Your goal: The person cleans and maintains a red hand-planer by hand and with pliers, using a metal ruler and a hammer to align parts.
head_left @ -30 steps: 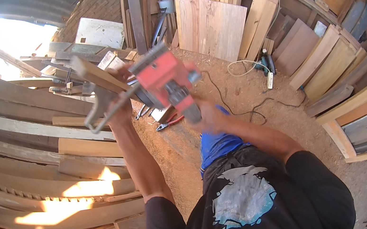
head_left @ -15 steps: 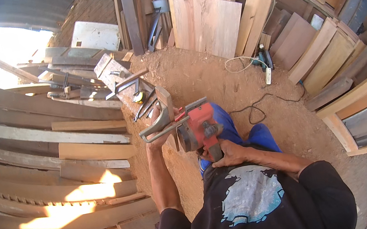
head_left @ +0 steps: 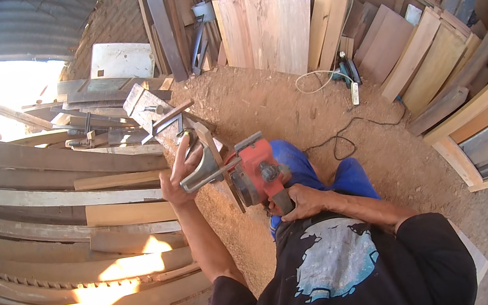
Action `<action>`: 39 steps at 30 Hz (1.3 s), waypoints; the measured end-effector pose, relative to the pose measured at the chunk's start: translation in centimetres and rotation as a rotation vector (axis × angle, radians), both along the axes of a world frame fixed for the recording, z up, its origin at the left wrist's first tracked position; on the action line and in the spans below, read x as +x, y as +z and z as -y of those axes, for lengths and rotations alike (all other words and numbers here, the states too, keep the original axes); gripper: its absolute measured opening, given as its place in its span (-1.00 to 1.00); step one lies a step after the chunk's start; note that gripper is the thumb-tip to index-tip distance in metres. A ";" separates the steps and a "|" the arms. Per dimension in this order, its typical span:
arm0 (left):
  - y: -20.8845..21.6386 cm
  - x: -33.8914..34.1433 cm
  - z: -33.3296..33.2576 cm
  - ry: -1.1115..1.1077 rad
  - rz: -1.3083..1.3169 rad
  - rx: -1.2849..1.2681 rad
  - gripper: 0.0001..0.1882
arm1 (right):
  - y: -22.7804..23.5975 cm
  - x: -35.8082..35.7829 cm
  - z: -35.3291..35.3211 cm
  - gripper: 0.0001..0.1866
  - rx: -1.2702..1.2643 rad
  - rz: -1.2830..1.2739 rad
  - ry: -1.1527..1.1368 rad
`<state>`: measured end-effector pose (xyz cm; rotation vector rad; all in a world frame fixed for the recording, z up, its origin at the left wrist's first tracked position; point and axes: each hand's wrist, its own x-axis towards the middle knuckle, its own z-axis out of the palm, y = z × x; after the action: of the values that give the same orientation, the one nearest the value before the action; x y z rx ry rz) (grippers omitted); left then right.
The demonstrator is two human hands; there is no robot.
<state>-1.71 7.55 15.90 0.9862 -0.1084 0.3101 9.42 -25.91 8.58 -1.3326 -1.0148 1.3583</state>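
Note:
My right hand (head_left: 304,200) is wrapped round the dark handle of a red power tool that looks like an electric hand planer (head_left: 260,166), held just above my lap. A narrow wooden strip (head_left: 206,140) stands along the tool's left side. Beside it a grey curved metal bracket (head_left: 201,169) sticks out, joined to the tool by a rod. My left hand (head_left: 180,174) is at the bracket's outer end, its fingers spread and stretched; I cannot tell whether the palm touches the metal.
Ahead lies a plank (head_left: 139,103) carrying a try square (head_left: 157,130) and other tools. Stacked boards (head_left: 126,214) fill the left. A green power tool (head_left: 346,70) with a cord sits on the dirt floor (head_left: 261,98). A wooden frame (head_left: 443,162) leans at right.
My left hand has moved left and out from behind the bracket, its fingers opening. The red tool has shifted slightly left, still in my right hand. The whole view has turned a little.

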 end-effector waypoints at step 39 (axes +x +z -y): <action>-2.5 6.4 3.4 -0.487 -0.169 -0.059 -0.10 | 8.3 6.0 -3.5 -0.85 0.261 0.741 -0.693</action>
<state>4.65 4.13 13.38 0.8922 -0.1794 -0.2150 15.39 -22.41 16.86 -1.7933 -0.9977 0.1922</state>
